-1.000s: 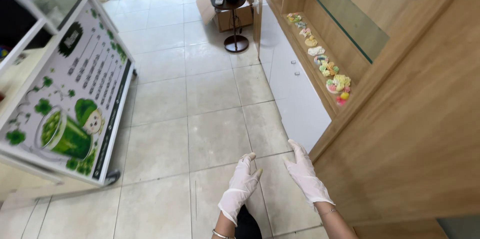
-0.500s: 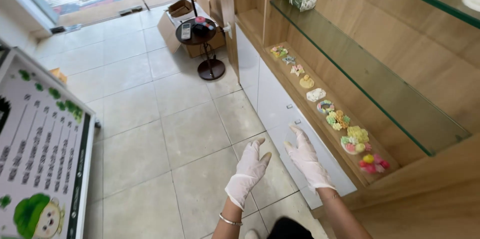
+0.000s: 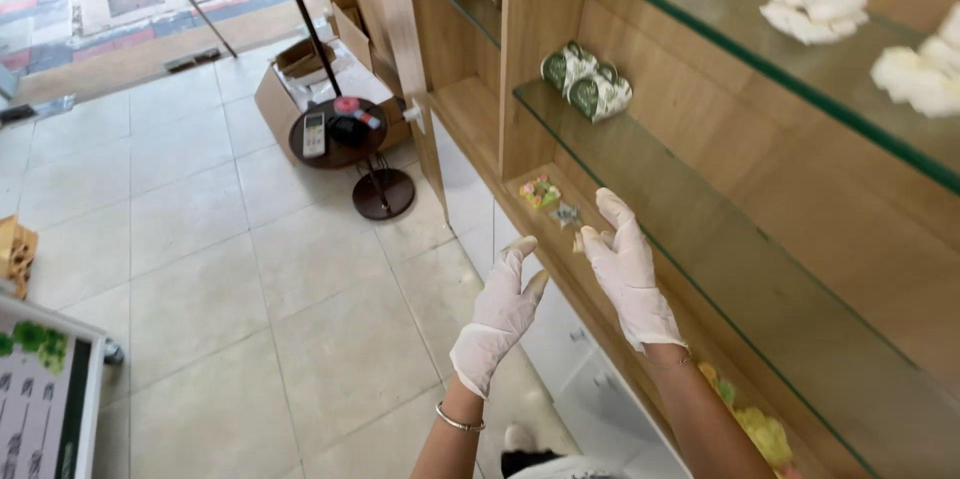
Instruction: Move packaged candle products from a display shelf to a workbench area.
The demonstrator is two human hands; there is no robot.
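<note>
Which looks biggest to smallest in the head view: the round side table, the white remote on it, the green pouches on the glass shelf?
1. Round side table, clearly largest.
2. Green pouches, as a cluster.
3. White remote, smallest.
The pouches sit nearer the camera, so their lead over the remote is unsure.

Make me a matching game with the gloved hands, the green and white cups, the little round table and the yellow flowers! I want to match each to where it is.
Things:
1. right hand
2. green and white cups
3. round table
4. yellow flowers

Places:
A. on the tiled floor near the cardboard box
B. on the wooden shelf, near the picture's bottom edge
C. on the glass shelf
D. raised in front of the wooden shelf, beside the left hand

Pairs: 1-D, 2-C, 3-A, 4-B
</note>
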